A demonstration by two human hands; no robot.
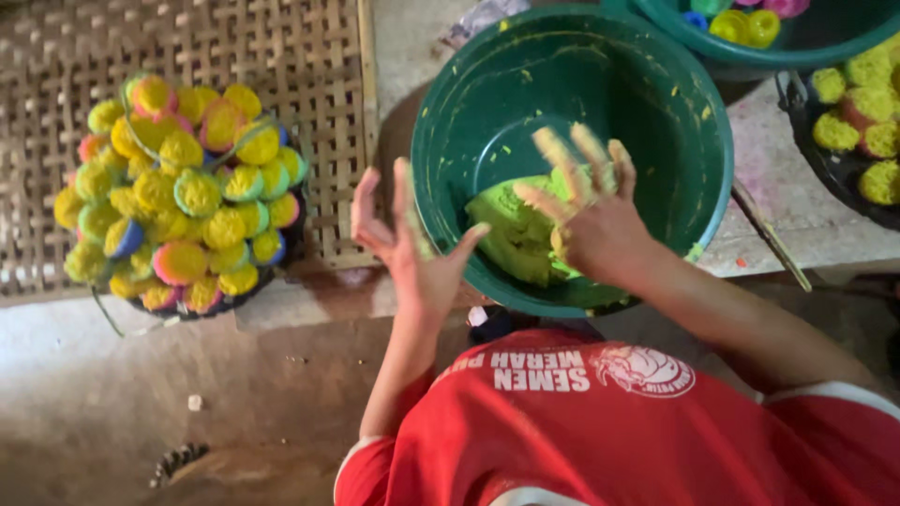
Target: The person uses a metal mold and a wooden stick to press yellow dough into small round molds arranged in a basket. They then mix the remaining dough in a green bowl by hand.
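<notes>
A large dark green bowl [647,94] stands tilted toward me, and a lump of yellow-green dough [511,230] lies at its bottom. My right hand [591,220] is inside the bowl just above the dough, fingers spread and coated with yellow crumbs, gripping nothing. My left hand [412,248] is at the bowl's left rim, fingers apart and empty, thumb reaching toward the rim. My red shirt [609,431] fills the lower right.
A dark tray [281,248] on a woven bamboo mat [281,56] at left carries a heap of yellow, green and pink moulded cakes [178,197]. A second tray of yellow cakes [858,103] sits at right. A teal basin [816,42] with small coloured cups is at top right. A thin stick [769,234] lies on the bench.
</notes>
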